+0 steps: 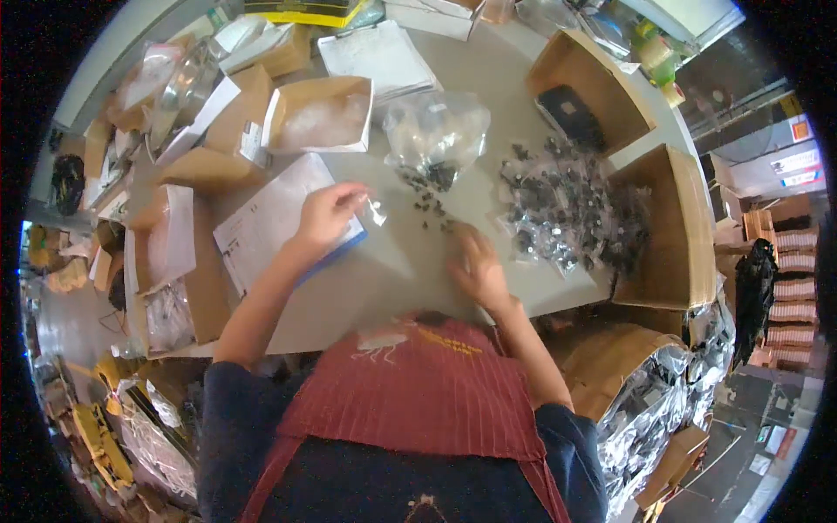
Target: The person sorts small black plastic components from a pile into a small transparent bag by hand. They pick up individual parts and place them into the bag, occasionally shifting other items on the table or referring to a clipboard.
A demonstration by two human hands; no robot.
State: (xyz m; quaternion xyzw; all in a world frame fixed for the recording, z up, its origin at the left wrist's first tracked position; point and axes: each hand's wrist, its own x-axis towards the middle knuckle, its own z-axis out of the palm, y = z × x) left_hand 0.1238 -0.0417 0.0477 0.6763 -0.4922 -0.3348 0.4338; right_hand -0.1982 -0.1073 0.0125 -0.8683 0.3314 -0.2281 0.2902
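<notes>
Bits [426,197], small and dark, lie loose at twelve o'clock on the worktop [399,275], likely so they are easy to reach, while the left hand [330,213] at ten pinches a tiny clear bag [377,213] and the right hand [479,268] bends at three, its grip hard to tell.

1. Looks like a small-parts packing workshop, set up around a grey tabletop [397,283].
2. Has a heap of small clear bags [558,196] with dark parts inside, just right of the right hand [481,272].
3. Shows open cartons [207,279] left of the left hand [327,216].
4. Includes stacked goods [792,318] well beyond the right hand.
5. Adds a maroon work apron [401,392], nearer the body than both hands.
</notes>
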